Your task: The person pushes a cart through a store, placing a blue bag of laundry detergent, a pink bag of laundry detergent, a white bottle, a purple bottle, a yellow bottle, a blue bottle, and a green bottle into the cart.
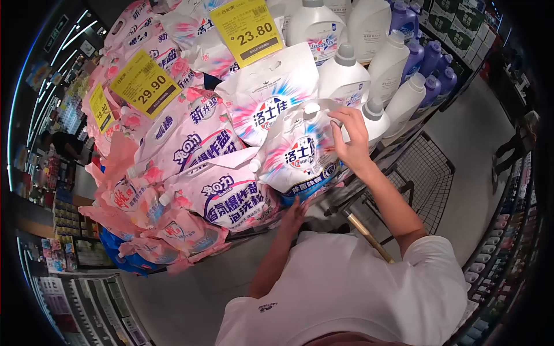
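Observation:
A white laundry detergent bag (300,153) with a pink and blue burst design and a blue bottom band stands tilted at the front of the display. My right hand (351,138) pinches its upper right edge near the cut-out handle, fingers closed. Below, my left hand (294,214) presses on the bag's bottom edge, its fingers partly hidden by the bag. A similar white bag (274,95) is right behind it. To the left, touching or nearly so, lies a pink detergent powder bag (236,196).
White detergent bottles (346,72) and purple bottles (430,60) line the right. Yellow price tags (248,32) rise above the bags. A wire shopping cart (424,181) with a gold-coloured handle (369,237) is at my right. A person (516,144) stands in the far right aisle.

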A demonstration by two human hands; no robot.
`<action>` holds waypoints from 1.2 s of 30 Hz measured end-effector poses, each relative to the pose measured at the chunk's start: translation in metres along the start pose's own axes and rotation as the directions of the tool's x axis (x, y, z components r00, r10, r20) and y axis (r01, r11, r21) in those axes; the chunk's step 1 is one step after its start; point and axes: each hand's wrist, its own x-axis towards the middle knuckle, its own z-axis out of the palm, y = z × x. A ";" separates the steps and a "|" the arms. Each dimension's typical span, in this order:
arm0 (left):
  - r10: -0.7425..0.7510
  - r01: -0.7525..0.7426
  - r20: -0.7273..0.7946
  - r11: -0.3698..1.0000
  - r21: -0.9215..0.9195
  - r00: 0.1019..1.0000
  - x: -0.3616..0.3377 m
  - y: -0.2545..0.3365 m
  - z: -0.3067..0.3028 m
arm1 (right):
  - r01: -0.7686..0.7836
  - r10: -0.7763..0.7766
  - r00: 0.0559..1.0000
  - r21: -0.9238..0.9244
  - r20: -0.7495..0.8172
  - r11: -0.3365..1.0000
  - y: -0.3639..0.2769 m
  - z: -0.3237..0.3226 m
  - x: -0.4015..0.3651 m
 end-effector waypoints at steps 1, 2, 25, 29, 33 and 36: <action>-0.003 0.003 -0.008 1.000 0.000 1.000 -0.004 0.001 -0.003 | -0.063 0.063 0.997 -0.004 0.038 0.998 0.001 -0.006 -0.021; 0.046 -0.047 -0.025 0.999 -0.023 0.999 -0.007 0.004 -0.006 | -0.123 0.124 0.989 -0.009 0.077 0.992 0.002 -0.010 -0.040; 0.142 -0.045 -0.198 0.904 0.426 0.970 -0.012 0.030 0.016 | -0.731 0.771 0.477 -0.298 0.421 0.615 0.050 0.030 -0.205; 0.204 -0.168 -0.274 0.974 0.150 0.940 -0.010 -0.008 0.020 | -0.741 0.779 0.480 -0.289 0.403 0.606 0.030 -0.005 -0.206; 0.090 -0.040 -0.181 0.964 0.263 0.979 -0.025 -0.023 0.036 | -0.734 0.800 0.575 -0.322 0.174 0.597 -0.007 -0.072 -0.213; 0.302 -0.369 0.212 0.773 0.516 0.929 -0.021 -0.057 0.054 | -0.692 0.779 0.618 -0.547 -0.109 0.472 -0.031 -0.132 -0.247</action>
